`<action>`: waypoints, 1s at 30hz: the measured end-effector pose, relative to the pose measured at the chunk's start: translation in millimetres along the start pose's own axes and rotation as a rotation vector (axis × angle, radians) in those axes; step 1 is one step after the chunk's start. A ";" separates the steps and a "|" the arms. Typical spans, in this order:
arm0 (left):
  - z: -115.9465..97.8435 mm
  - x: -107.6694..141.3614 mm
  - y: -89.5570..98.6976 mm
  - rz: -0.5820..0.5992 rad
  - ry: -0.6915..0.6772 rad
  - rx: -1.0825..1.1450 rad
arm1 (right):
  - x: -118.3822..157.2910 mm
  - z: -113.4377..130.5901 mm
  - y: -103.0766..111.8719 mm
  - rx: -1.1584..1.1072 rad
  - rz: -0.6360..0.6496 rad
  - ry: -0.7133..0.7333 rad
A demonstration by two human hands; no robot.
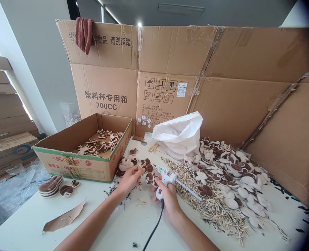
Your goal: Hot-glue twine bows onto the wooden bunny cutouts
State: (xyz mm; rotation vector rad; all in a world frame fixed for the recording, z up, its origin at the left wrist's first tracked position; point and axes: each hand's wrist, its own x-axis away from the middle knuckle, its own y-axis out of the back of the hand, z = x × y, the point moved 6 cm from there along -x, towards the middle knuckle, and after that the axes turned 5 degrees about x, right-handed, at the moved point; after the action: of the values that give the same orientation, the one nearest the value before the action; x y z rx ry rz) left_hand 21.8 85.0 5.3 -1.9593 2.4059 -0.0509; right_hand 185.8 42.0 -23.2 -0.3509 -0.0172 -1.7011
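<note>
Glue gun (pixel 165 176) feels light and stiff, best held by its grip, as your right hand (pixel 169 204) wraps it; your left hand (pixel 129 180) pinches something too small to tell.

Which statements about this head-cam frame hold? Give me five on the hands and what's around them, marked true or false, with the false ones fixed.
1. The right hand grips a white hot glue gun. True.
2. The left hand lies flat on the tabletop. False: it is raised, fingers pinched together, beside brown-and-cream dried pieces.
3. The glue gun's black cord runs toward the near table edge. True.
4. The open cardboard box stands right of the glue gun. False: it stands left of it, with similar pieces inside.
5. A reddish-brown towel hangs over the top edge of the upright cardboard sheet. True.
</note>
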 end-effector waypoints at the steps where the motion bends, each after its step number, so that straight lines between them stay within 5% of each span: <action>1: -0.9 0.7 -2.9 0.027 -0.027 -0.045 | -0.6 -0.5 0.3 0.003 -0.006 0.001; 14: 0.1 5.7 -13.4 0.154 -0.069 -0.096 | -0.3 0.6 -0.5 0.005 -0.016 0.013; 30: -1.0 7.6 -12.5 0.161 -0.069 -0.109 | -2.6 -3.5 1.1 0.020 -0.030 -0.025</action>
State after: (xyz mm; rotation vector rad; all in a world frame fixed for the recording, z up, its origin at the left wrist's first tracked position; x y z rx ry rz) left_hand 32.4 75.1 6.8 -1.7681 2.5609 0.1529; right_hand 186.4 43.5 -27.4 -0.3588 -0.0583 -1.7249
